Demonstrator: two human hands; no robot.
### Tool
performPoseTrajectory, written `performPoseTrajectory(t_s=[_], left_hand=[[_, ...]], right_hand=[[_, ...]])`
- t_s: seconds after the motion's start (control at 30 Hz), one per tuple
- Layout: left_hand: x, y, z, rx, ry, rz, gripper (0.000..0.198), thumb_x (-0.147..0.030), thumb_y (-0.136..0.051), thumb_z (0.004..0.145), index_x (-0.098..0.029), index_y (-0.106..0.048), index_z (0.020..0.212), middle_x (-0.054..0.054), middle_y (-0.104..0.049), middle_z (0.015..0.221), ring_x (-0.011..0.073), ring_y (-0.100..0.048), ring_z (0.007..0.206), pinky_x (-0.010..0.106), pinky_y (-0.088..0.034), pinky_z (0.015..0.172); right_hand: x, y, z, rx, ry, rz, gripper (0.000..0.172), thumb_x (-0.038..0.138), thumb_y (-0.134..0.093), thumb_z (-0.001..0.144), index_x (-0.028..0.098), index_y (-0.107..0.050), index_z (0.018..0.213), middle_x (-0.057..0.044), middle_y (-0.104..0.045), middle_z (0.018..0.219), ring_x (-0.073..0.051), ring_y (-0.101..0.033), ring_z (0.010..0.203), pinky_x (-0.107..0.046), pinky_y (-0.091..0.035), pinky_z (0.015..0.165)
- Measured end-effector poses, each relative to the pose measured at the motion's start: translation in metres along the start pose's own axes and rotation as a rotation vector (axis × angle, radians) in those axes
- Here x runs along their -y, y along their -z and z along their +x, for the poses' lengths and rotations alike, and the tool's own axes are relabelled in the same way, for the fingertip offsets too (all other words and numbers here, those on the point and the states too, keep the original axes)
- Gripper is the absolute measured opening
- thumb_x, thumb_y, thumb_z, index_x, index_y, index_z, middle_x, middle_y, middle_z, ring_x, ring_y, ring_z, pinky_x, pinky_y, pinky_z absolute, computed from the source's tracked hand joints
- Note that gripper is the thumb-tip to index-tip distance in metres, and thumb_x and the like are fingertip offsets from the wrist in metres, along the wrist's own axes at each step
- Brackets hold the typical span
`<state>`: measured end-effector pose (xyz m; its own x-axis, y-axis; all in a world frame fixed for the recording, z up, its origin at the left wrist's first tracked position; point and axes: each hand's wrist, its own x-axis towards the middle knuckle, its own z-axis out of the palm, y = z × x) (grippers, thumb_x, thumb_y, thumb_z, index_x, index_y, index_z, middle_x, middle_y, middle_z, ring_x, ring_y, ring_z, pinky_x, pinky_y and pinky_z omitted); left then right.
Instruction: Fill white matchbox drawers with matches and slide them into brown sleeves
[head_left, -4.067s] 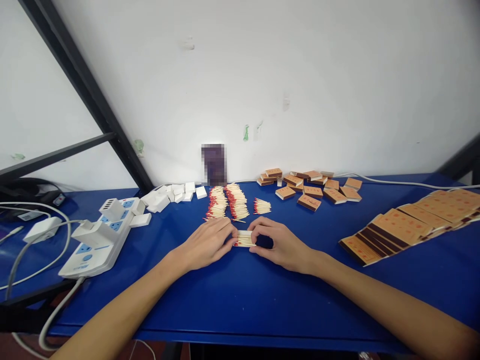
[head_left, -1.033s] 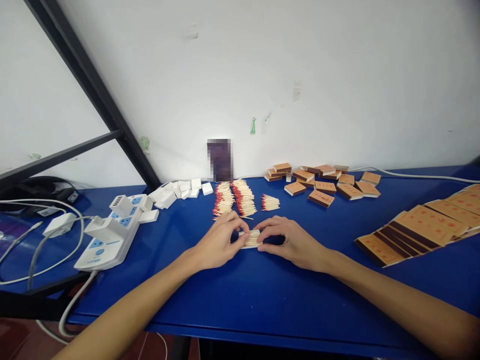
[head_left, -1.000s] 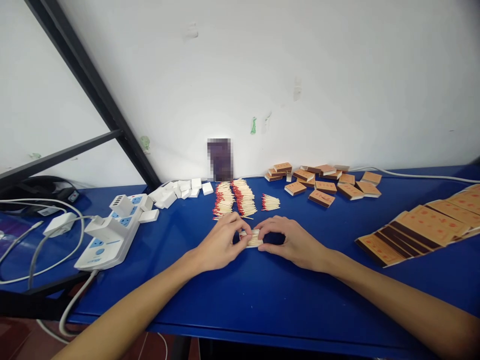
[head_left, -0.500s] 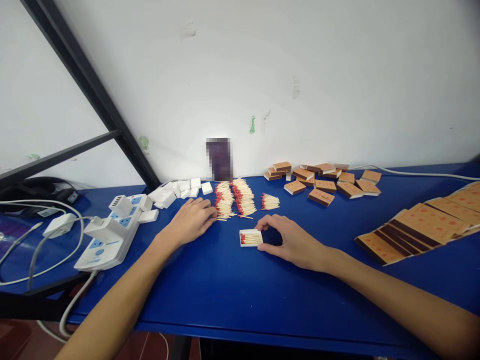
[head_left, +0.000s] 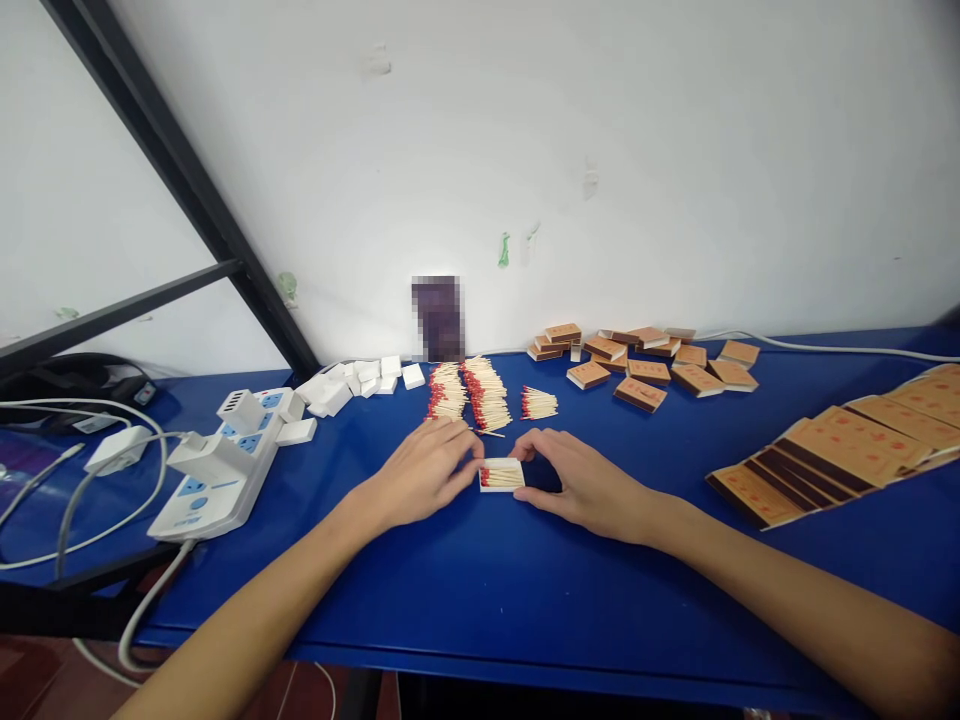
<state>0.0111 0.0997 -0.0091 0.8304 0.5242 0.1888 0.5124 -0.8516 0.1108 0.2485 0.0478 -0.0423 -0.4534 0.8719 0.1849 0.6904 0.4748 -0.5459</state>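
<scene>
Head cam, wht matchbox tray (head_left: 500, 489), prob. part-filled

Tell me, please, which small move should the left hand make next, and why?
Perhaps the left hand should gently straighten the matches in the tray. They seem slightly uneven, this hand is right at their red-headed end, and the right hand holds the opposite end of the tray.
</scene>
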Motion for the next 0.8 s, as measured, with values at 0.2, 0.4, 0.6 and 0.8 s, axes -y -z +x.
performPoseTrajectory(t_s=[0.2, 0.4, 0.6, 0.8], left_hand=[[0.001, -0.007, 0.003, -0.012, 0.06, 0.178, 0.025, -0.03, -0.039, 0.099, -0.018, -0.06, 0.098, 0.007, -0.062, 0.093, 0.0209, -0.057, 0.088, 0.034, -0.042, 0.079], [0.032, 0.001, -0.003, 0.003, 0.174, 0.326, 0.02, -0.029, -0.046, 0.096, -0.017, -0.062, 0.093, 0.007, -0.063, 0.092, 0.0227, -0.057, 0.084, 0.036, -0.04, 0.075], [0.037, 0.003, -0.005, 0.045, 0.182, 0.357, 0.022, -0.027, -0.044, 0.097, -0.018, -0.062, 0.09, 0.007, -0.064, 0.092, 0.0216, -0.058, 0.08, 0.035, -0.037, 0.071], [0.036, 0.004, -0.004, 0.047, 0.207, 0.339, 0.019, -0.027, -0.045, 0.096, -0.017, -0.062, 0.092, 0.007, -0.064, 0.092, 0.0227, -0.059, 0.083, 0.035, -0.038, 0.073]], right_hand=[[0.001, -0.001, 0.001, -0.02, -0.004, -0.01, 0.022, 0.04, -0.059, 0.088, 0.024, -0.053, 0.103, -0.005, -0.063, 0.103, -0.023, -0.058, 0.094, -0.039, -0.047, 0.08], [0.002, 0.001, 0.0, -0.003, -0.027, 0.015, 0.024, 0.04, -0.059, 0.088, 0.024, -0.052, 0.104, -0.005, -0.063, 0.106, -0.023, -0.057, 0.097, -0.039, -0.047, 0.082], [0.002, 0.002, 0.001, 0.001, -0.035, 0.028, 0.024, 0.041, -0.059, 0.088, 0.025, -0.053, 0.104, -0.005, -0.063, 0.106, -0.024, -0.057, 0.098, -0.039, -0.047, 0.083], [0.003, 0.002, 0.001, 0.011, -0.029, 0.047, 0.025, 0.041, -0.058, 0.088, 0.025, -0.053, 0.106, -0.006, -0.063, 0.108, -0.024, -0.057, 0.099, -0.041, -0.046, 0.084]])
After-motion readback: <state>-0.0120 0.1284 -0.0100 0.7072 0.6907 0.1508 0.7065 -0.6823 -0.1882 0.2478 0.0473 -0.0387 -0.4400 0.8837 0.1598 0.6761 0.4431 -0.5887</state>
